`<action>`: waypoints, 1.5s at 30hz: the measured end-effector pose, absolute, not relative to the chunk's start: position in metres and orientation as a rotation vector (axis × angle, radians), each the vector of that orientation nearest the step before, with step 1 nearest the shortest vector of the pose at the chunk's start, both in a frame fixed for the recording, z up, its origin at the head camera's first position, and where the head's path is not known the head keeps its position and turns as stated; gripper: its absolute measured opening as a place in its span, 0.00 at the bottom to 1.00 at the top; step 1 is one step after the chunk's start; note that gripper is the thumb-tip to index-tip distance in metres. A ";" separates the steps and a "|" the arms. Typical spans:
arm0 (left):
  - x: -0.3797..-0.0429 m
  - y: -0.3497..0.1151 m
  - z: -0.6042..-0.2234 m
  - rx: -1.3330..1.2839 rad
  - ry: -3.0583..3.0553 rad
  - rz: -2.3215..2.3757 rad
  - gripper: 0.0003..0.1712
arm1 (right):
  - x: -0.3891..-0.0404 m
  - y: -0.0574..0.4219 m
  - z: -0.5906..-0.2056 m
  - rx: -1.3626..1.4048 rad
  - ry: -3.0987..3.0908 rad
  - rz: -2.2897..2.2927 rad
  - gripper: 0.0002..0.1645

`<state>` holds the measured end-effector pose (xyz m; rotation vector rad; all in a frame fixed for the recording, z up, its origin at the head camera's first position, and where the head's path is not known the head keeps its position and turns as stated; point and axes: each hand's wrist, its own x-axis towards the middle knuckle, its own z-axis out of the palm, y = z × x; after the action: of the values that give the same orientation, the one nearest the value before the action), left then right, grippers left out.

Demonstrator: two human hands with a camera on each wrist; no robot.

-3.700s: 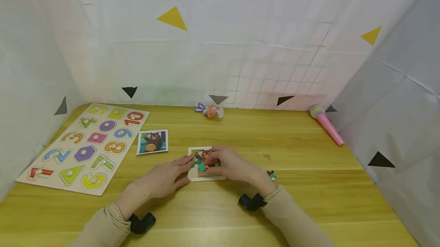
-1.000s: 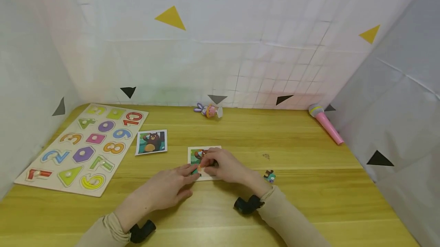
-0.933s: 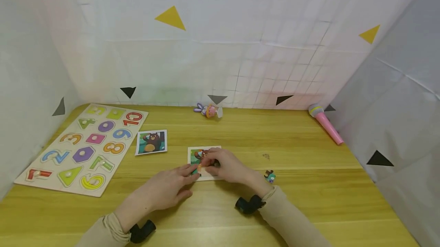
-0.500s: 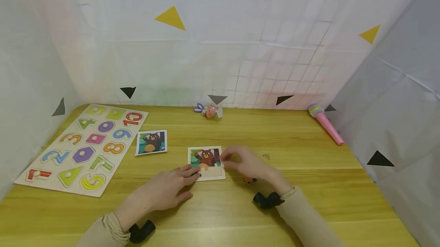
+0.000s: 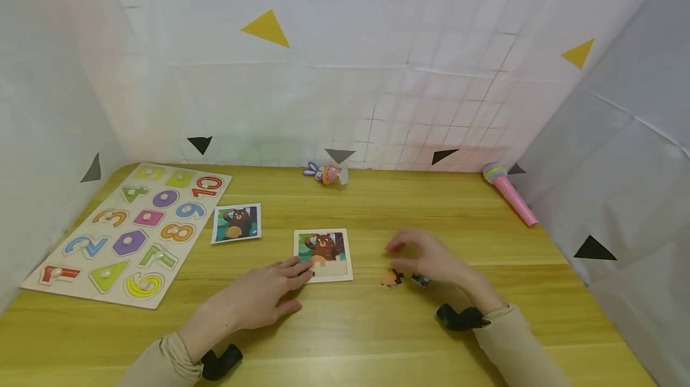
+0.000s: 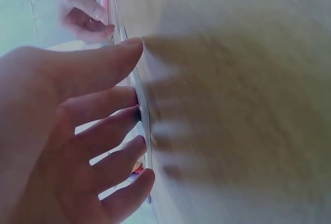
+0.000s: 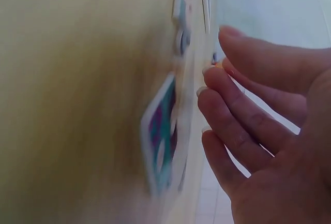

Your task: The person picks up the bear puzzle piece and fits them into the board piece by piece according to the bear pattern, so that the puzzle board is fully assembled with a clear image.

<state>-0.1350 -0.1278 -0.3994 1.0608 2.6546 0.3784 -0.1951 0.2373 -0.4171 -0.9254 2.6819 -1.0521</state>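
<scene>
My left hand (image 5: 253,294) lies with fingers extended, fingertips on the lower left of a small bear jigsaw puzzle (image 5: 335,268). The puzzle's upper part shows the bear's head and trees; bare wood shows along the bottom right. My right hand (image 5: 431,258) hovers just above two loose jigsaw pieces, its fingers loosely bent and holding nothing. One piece (image 5: 392,279) is orange and dark brown; the other piece (image 5: 420,280) is partly hidden beneath the hand. In the right wrist view, a teal and purple jigsaw piece (image 7: 161,136) lies below the fingertips.
A bear picture card (image 5: 237,224) lies left of the puzzle, beside a wooden number-and-shape board (image 5: 126,267). At the back is a rabbit figurine (image 5: 327,174). A pink toy microphone (image 5: 511,195) lies at the far right, and cloth walls enclose the table.
My right hand has let go of an orange-tan piece, now lying in the puzzle, and moved right to the loose pieces. My left hand has stayed at the puzzle's lower left over the last second.
</scene>
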 end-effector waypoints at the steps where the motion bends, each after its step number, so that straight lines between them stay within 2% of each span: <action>1: -0.135 -0.128 -0.400 1.063 2.652 0.381 0.34 | -0.195 0.241 -0.418 -0.925 2.688 -1.040 0.13; 16: -0.137 -0.129 -0.401 1.077 2.640 0.406 0.35 | -0.184 0.253 -0.420 -0.976 2.629 -0.962 0.18; 32: -0.137 -0.129 -0.400 1.055 2.612 0.426 0.35 | -0.185 0.252 -0.426 -1.047 2.592 -0.994 0.11; 45: -0.138 -0.130 -0.402 1.045 2.605 0.445 0.35 | -0.185 0.250 -0.426 -1.111 2.572 -0.984 0.11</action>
<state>-0.1379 -0.1300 -0.4017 1.0452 2.6048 0.4452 -0.1851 0.2501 -0.4255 -1.1113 2.5724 -0.9840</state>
